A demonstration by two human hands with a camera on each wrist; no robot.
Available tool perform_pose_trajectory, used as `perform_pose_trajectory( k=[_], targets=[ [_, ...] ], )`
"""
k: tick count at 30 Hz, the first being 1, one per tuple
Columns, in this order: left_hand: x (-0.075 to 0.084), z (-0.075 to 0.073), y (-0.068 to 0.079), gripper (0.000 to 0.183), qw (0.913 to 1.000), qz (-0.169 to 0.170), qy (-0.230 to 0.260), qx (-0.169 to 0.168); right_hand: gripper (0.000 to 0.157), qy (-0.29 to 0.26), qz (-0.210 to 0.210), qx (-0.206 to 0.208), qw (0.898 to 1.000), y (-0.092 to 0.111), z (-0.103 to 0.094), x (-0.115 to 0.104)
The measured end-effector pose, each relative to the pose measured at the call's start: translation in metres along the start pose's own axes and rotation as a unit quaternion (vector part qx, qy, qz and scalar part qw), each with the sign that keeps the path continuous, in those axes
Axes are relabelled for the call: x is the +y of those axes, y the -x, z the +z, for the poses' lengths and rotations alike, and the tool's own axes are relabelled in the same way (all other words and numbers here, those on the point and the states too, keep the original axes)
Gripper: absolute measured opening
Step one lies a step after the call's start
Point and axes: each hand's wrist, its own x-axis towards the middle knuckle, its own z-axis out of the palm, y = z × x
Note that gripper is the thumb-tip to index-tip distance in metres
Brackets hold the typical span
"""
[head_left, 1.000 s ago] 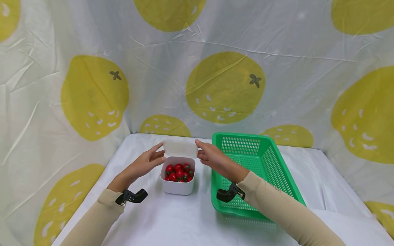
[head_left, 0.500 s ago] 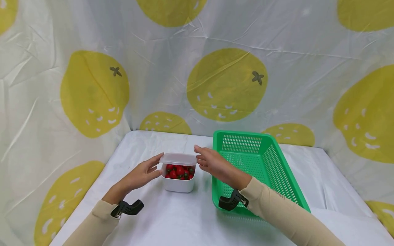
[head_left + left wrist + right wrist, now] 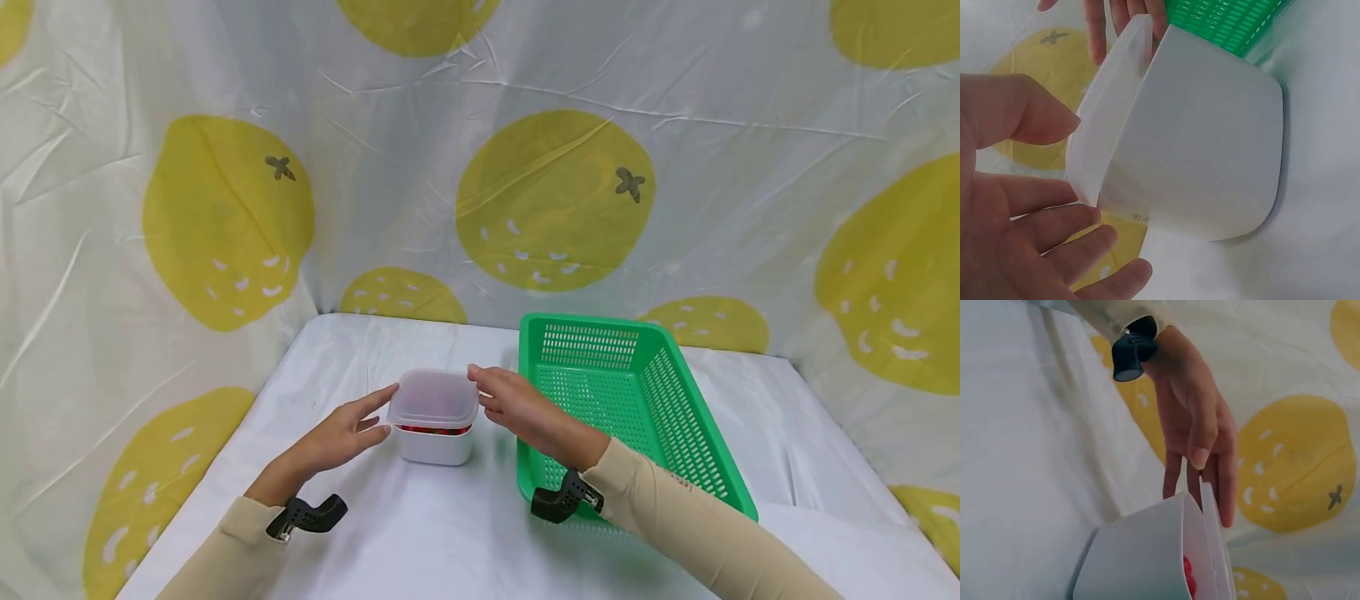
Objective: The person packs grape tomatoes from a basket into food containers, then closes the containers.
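A white square box (image 3: 435,450) stands on the cloth-covered table, with small red tomatoes (image 3: 431,431) inside. Over it lies a translucent lid (image 3: 433,398), its near edge slightly raised so a thin strip of red shows beneath. My left hand (image 3: 335,435) is at the lid's left side, thumb and index fingertips right at the edge, the other fingers spread and fairly straight. At the opposite side, my right hand (image 3: 517,408) has its extended fingers at the lid's right edge. In the right wrist view, tomatoes (image 3: 1189,575) show through the gap under the lid (image 3: 1215,544).
A green perforated basket (image 3: 600,392) stands right of the box, under my right forearm. A white curtain printed with yellow fruit (image 3: 555,200) encloses the table (image 3: 420,542) at the back and sides.
The lid has swung from standing up behind the box down over its top, covering most of the tomatoes. Both hands have followed it at its sides.
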Motion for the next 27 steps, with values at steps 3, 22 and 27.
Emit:
perform_pose_trajectory(
  k=[3, 22, 27],
  targets=[
    [-0.001, 0.001, 0.001, 0.060, 1.0000, -0.001, -0.003, 0.003, 0.074, -0.001, -0.007, -0.002, 1.000, 0.000, 0.001, 0.002],
    [-0.002, -0.007, -0.004, 0.059, 0.9993, 0.005, -0.035, 0.006, 0.058, 0.087, 0.014, 0.005, 0.996, -0.006, -0.005, -0.008],
    [0.008, -0.017, -0.012, 0.062, 0.9965, -0.003, -0.084, 0.001, 0.064, 0.196, 0.017, 0.003, 0.981, -0.010, -0.012, -0.022]
  ],
)
